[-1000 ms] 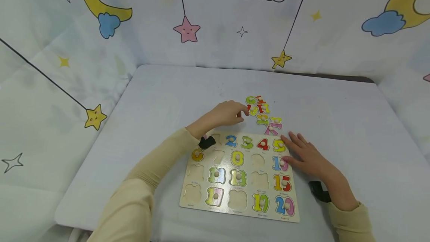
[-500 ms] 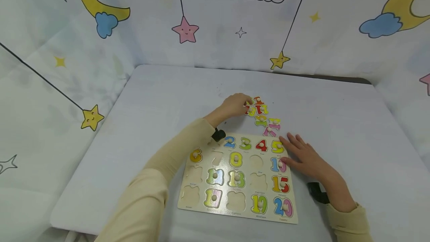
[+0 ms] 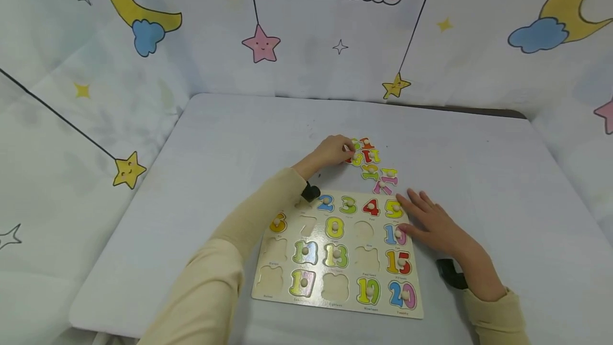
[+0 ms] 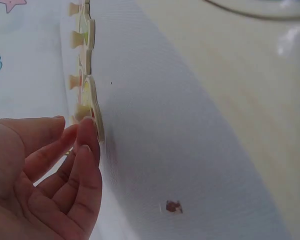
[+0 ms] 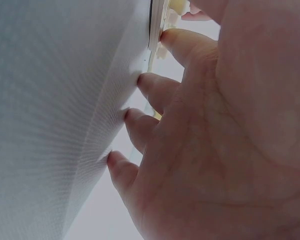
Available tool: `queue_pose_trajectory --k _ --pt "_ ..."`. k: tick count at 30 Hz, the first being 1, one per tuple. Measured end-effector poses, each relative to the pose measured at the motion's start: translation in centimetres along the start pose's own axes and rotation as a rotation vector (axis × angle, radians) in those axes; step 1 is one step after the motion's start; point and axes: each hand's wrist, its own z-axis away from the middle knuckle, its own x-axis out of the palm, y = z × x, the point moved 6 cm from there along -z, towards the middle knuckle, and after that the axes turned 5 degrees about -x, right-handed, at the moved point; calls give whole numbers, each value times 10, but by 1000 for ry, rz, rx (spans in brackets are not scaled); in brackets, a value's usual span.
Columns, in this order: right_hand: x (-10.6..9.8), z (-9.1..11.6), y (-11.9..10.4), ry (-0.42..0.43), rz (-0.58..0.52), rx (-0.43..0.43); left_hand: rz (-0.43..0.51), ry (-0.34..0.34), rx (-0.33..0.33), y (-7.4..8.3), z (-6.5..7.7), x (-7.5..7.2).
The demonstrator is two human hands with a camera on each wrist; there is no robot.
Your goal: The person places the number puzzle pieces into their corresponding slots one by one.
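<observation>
My left hand [image 3: 330, 150] is at the left edge of a cluster of loose wooden number pieces [image 3: 370, 171] with knobs. Its fingertips meet a red-and-yellow number piece [image 3: 356, 159], partly hidden in the head view. In the left wrist view, the fingers [image 4: 87, 145] bend loosely by that piece's edge, while the thumb stays apart from it. My right hand [image 3: 433, 228] rests spread at the right edge of the number puzzle board [image 3: 351, 302]. Its thumb lies beside the 10 piece [image 3: 391, 235], and the other fingertips [image 5: 146, 80] touch the board edge and the table.
Several number pieces sit in the board, such as the 20 [image 3: 402, 295] and the 8 [image 3: 334, 227]. Bare recesses show between them, one at the bottom middle [image 3: 335, 287]. A white-covered table [image 3: 230, 137] lies under everything, with a patterned cloth backdrop [image 3: 306, 25] behind.
My left hand has moved right and slightly away from me, reaching the loose pieces, and its fingers have shifted a little there. My right hand has stayed at the board's edge.
</observation>
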Motion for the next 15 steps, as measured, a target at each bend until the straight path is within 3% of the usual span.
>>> queue_pose_trajectory --k 5,10,15 --pt "0 -1 0 -1 4 0 141 18 -42 -4 -6 2" --pt "1 -1 0 5 5 -5 299 -17 -69 -7 -8 6" --pt "1 -1 1 8 12 -5 343 -41 -86 -9 -10 11"
